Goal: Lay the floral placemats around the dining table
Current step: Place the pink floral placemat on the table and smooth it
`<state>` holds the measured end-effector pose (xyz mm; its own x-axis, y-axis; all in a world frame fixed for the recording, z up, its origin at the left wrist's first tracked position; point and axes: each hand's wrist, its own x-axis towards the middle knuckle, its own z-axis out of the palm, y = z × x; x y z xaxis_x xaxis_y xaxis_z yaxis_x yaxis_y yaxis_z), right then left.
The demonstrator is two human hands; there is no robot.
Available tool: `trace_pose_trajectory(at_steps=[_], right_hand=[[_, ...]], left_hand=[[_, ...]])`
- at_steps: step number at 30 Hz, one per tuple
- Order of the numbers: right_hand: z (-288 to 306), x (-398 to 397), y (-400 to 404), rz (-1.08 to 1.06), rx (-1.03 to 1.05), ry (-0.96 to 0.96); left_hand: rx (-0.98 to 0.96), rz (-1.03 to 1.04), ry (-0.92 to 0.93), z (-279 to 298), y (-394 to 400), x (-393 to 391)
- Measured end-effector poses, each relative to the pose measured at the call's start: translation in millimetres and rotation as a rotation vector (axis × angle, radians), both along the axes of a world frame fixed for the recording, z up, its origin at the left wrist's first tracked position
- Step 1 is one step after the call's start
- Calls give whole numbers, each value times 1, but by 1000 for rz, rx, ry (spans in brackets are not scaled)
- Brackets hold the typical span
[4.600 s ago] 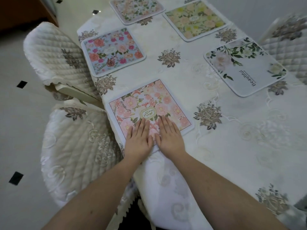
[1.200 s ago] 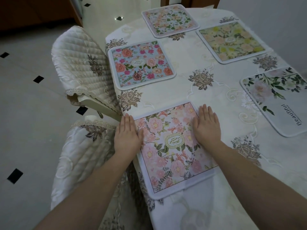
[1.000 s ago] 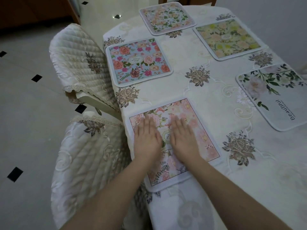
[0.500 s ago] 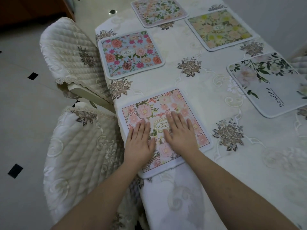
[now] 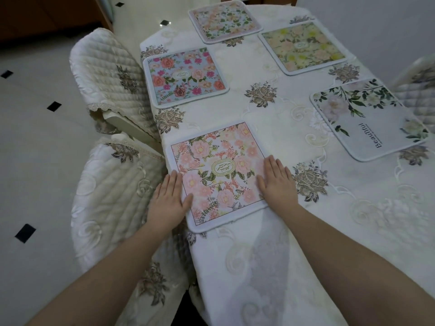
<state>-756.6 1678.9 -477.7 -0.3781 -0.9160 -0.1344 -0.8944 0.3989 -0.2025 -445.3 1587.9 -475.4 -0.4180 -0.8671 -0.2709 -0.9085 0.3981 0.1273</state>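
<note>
Head view: hands lie flat with straight fingers, holding nothing. The left hand (image 5: 167, 201) rests on the left edge of the pink floral placemat (image 5: 217, 172), its thumb on the printed face and its fingers reaching over the white border at the counter's edge. The right hand (image 5: 277, 184) presses on the mat's right edge, fingers close together. Half a second ago both hands sat side by side near the middle of this mat; now they are spread apart to its two sides, and the oval label at its centre is uncovered. The mat lies on the near left part of the counter (image 5: 270, 231), its near corner just over the edge where the tablecloth drops.

Four other mats lie flat as before: the blue floral placemat (image 5: 184, 76) beyond the pink one on the left side, the pale placemat (image 5: 224, 21) at the far end, the yellow placemat (image 5: 303, 47) far right, and the white leafy placemat (image 5: 369, 118) at the right, printed "Beautiful". Two quilted chairs stand at the left side, the near chair (image 5: 113, 196) and the far chair (image 5: 108, 71)
</note>
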Motion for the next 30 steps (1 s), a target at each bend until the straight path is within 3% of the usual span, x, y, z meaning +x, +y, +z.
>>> trace_pose_trajectory(at_steps=[6,15,21,30], right_hand=[[21,-5,30,-27,95,6],[74,21,64,31,280,31],[109,54,88,116,235,18],[130,97,125,173,169,28]], left_hand=[[-43,10,-127,30,18,6],[-76,-25,-108,74,82,2],[-7,-56,-132,109,119,-1],[-105,-74,-104,137,160,13]])
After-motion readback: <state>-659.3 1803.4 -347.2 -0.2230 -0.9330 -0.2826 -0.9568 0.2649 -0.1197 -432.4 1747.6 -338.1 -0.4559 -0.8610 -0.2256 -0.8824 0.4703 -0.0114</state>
